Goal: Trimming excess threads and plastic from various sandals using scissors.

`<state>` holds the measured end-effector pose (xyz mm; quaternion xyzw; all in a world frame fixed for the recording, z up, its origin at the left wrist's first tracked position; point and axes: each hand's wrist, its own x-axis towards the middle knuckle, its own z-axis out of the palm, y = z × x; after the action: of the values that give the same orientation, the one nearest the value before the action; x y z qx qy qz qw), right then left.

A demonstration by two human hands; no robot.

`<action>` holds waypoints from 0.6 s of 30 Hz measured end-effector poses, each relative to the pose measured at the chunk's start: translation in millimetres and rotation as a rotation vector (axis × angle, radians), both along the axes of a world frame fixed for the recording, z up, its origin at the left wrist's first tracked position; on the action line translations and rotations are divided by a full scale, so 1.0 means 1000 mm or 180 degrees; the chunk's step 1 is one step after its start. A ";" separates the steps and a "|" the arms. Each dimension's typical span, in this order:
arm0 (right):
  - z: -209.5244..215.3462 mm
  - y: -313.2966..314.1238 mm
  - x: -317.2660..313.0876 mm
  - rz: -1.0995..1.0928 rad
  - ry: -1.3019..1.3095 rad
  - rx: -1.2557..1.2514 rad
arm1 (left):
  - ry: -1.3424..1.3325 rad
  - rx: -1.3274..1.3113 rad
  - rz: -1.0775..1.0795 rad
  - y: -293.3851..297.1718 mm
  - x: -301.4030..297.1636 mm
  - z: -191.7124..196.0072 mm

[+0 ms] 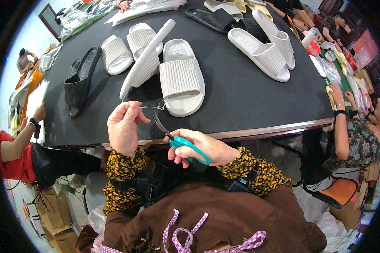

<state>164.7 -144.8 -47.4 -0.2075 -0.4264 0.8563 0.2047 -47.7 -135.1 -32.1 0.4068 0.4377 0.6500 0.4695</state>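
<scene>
My left hand is closed, thumb and fingertips pinching a thin, clear, looped strip, perhaps plastic. The strip stretches right toward the toe of a light grey slide sandal; whether it is fastened there I cannot tell. In my right hand are teal-handled scissors, their dark blades pointing up and left, just below the strip. Another grey slide sandal leans on its side beside the first. Both hands are over the table's near edge.
More grey slides and a black slide lie on the black table to the left. A grey pair lies far right, with black and yellow ones behind. People sit at both sides; an orange-seated chair stands right.
</scene>
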 end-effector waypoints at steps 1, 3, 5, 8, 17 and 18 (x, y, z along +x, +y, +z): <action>-0.001 0.000 -0.002 0.0001 -0.0006 0.0003 | -0.0006 0.0003 0.0001 -0.001 0.002 -0.001; 0.000 0.002 -0.006 -0.0140 0.0042 -0.0058 | 0.0124 0.0030 -0.0051 -0.004 0.004 0.000; 0.000 0.003 -0.009 -0.0199 0.0077 -0.0056 | 0.0129 0.0020 -0.0039 -0.006 0.005 -0.001; 0.001 0.004 -0.012 -0.0265 0.0054 -0.0023 | 0.0052 -0.0006 0.0002 -0.007 0.009 0.000; -0.001 0.005 -0.015 -0.0615 0.0011 0.0004 | 0.0099 -0.0015 0.0146 -0.005 0.007 -0.003; 0.001 0.006 -0.013 -0.0588 -0.0057 0.0020 | 0.0173 -0.0021 0.0201 -0.005 0.006 -0.003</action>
<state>151.7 -138.5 -46.1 -0.2529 -0.4099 0.8305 0.2797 -42.0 -139.6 -35.3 0.4087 0.4651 0.6517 0.4381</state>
